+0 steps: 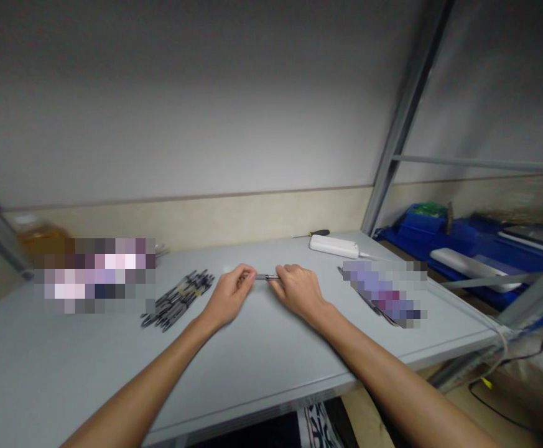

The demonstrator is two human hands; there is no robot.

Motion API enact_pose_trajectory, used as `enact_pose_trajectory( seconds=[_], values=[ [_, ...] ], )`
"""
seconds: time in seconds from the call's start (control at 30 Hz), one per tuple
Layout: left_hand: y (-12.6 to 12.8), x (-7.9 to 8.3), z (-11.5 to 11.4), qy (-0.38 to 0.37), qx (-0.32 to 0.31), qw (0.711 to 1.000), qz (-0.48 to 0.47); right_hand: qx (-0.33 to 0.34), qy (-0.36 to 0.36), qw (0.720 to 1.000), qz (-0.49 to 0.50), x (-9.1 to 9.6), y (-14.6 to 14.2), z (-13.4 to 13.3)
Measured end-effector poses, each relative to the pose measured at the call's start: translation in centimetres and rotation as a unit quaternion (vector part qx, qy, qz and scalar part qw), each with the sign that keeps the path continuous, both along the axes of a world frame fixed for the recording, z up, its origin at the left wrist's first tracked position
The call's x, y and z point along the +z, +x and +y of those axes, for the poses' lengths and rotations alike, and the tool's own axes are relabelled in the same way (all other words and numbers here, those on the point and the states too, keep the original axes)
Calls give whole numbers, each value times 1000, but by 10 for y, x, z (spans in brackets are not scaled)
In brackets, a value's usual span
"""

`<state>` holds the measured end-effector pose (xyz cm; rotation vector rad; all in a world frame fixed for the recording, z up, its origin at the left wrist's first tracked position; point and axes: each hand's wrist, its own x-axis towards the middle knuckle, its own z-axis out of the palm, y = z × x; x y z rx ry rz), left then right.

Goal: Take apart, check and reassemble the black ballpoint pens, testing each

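Note:
Over the middle of the grey table (271,348), a slim grey and dark pen (265,277) lies level between my two hands. My left hand (234,291) pinches one end of it between thumb and fingertips. The other end is in the curled fingers of my right hand (298,285), which partly hide it. Left of my left hand lies a loose pile of several black and clear pens (178,300). To the right of my right hand is a blurred-out item (378,289), with a dark pen-like edge showing along its side.
A white power strip (334,246) with a cable stands at the back right, and a screwdriver (320,233) lies behind it. Another blurred-out item (96,274) is at the left. Grey metal posts (399,124) frame the table; beyond are blue trays (420,223).

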<state>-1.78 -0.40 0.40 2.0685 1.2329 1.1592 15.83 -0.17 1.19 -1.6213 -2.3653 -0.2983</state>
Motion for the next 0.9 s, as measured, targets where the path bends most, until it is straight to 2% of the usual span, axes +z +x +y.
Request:
enact_pose_trajectory(
  seconds=[0.13, 0.33, 0.43, 0.5, 0.67, 0.73, 0.9],
  values=[
    [-3, -1, 4, 14, -8, 999, -42, 38, 13, 999, 31, -1, 1, 0],
    [-8, -6, 13, -69, -3, 991, -115, 146, 49, 983, 97, -1, 7, 5],
    [-9, -6, 15, -86, -2, 986, -143, 172, 60, 972, 149, -2, 10, 8],
    [-9, -6, 17, -95, -2, 980, -176, 162, 43, 969, 181, -3, 12, 10],
    [-10, -5, 18, -113, -1, 957, -268, 72, -40, 966, 247, -2, 17, 15],
    [-11, -5, 17, -117, -15, 953, -280, 78, -47, 951, 294, 0, 18, 17],
    [-9, -4, 14, -93, -24, 965, -244, 89, -52, 904, 414, 5, 21, 19]
  ],
)
